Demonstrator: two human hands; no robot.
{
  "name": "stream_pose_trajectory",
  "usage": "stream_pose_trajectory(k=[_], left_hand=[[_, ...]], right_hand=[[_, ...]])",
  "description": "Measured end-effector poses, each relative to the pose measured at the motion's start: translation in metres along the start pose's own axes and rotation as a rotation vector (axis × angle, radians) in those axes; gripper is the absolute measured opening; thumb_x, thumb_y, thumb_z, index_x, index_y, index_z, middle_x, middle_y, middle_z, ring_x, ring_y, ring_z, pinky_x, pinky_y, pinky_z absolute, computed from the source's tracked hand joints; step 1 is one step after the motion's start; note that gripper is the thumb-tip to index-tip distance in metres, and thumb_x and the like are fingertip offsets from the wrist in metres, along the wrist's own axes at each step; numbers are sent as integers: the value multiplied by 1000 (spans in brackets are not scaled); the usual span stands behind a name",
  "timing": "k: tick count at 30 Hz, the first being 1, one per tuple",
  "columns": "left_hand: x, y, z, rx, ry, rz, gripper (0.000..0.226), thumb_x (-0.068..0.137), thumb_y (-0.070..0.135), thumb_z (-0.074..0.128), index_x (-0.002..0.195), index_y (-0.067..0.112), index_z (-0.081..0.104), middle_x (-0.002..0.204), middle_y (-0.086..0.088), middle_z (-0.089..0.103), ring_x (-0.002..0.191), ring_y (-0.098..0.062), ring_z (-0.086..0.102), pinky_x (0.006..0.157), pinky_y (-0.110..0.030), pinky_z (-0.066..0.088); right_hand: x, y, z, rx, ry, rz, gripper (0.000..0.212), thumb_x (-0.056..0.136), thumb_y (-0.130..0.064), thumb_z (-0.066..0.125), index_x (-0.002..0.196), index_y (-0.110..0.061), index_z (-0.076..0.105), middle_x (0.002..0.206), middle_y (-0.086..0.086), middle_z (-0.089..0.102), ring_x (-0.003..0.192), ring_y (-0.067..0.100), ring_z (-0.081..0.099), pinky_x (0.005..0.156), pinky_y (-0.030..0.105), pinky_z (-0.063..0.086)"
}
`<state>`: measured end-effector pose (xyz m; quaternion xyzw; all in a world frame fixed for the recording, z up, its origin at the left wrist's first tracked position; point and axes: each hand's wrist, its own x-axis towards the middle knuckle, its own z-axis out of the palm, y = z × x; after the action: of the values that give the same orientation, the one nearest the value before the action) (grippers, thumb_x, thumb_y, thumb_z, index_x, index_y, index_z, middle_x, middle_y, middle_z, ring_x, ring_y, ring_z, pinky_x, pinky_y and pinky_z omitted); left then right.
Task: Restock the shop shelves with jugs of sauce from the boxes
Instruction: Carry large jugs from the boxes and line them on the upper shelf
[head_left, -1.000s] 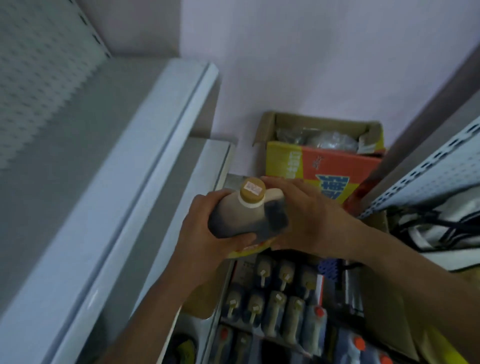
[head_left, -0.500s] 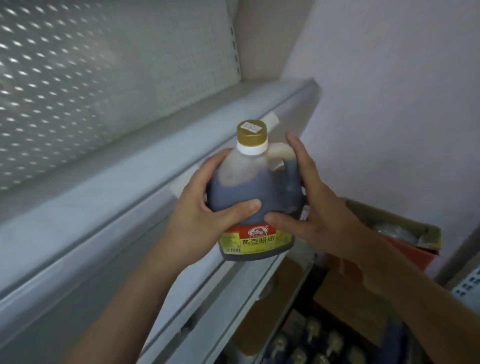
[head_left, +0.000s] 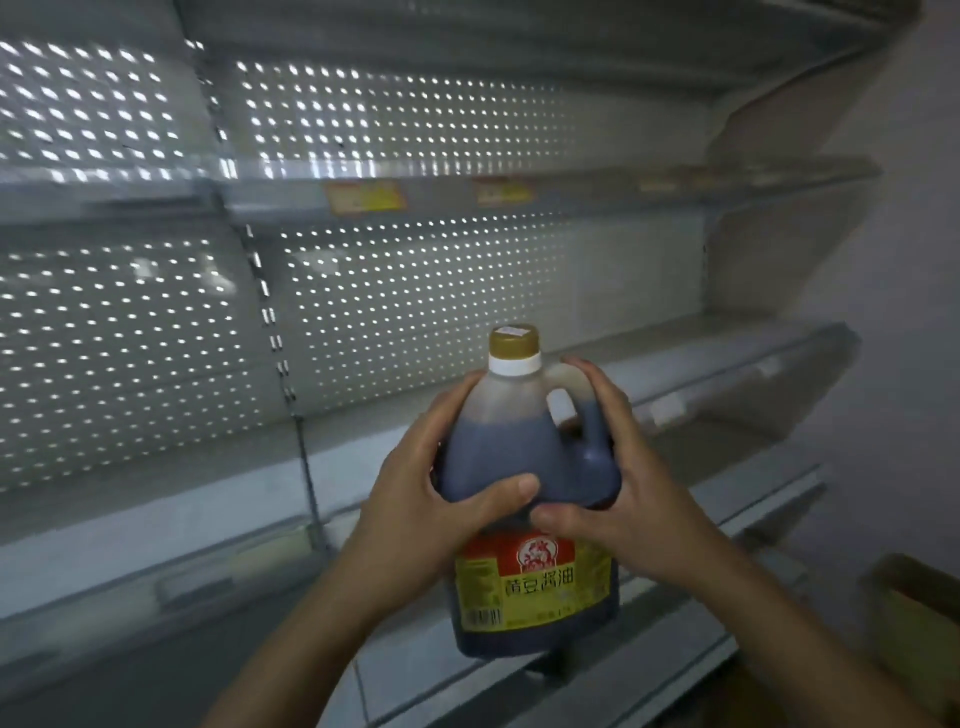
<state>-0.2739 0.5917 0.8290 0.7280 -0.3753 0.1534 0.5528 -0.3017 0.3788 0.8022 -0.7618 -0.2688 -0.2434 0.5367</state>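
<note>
I hold a jug of dark sauce (head_left: 524, 452) upright in front of the shelves, in the middle of the head view. It has a gold cap, a white collar, a handle on its right side and a red and yellow label. My left hand (head_left: 415, 509) grips its left side with the thumb across the front. My right hand (head_left: 623, 493) wraps round the handle side, thumb on the front. The jug hangs in the air in front of a grey metal shelf (head_left: 727, 358) with a perforated back panel.
Several bare shelf levels run from left to right, one above (head_left: 571, 192) with yellow price tags and one lower (head_left: 753, 499). A pale wall stands at the right. A cardboard box corner (head_left: 914, 613) shows at the lower right.
Both hands have lifted the jug from over the boxes up to shelf height. My view has swung up from the floor to face the shelves.
</note>
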Motion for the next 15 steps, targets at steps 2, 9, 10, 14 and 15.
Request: stream_pose_trajectory(k=[2,9,10,14,15], left_hand=[[-23,14,-44,45,58,-27,80,71,39,86,138,56,43,134,36,56,119,7,59,84,-16,55],[-106,45,-157,148,202,-100,97,73,18,89,146,51,35,135,11,61,118,-13,66,85,-32,59],[-117,48,-171,173,233,-110,96,74,18,89,148,51,35,137,10,61,119,-16,66,88,-36,59],[-155,69,-219,256,334,-160,92,81,23,86,150,54,32,144,9,58,126,-16,62,94,-38,58],[-164,75,-231,282,354,-177,93,81,27,85,151,55,30,145,11,57,126,-15,62,94,-38,58]], right_hand=[[15,-18,36,49,-42,-35,107,73,-26,89,154,-51,24,148,-35,41,131,1,55,92,31,59],[59,-68,155,251,-204,-144,105,67,-37,93,150,-56,32,148,-27,49,129,5,59,92,32,59],[64,-75,170,298,-236,-155,103,68,-33,94,147,-58,34,149,-28,48,130,5,59,92,35,60],[84,-102,232,404,-386,-198,104,71,-29,93,153,-47,32,153,-19,47,130,15,60,92,50,60],[88,-108,247,429,-418,-194,106,72,-27,94,156,-42,30,152,-16,49,127,18,63,90,53,60]])
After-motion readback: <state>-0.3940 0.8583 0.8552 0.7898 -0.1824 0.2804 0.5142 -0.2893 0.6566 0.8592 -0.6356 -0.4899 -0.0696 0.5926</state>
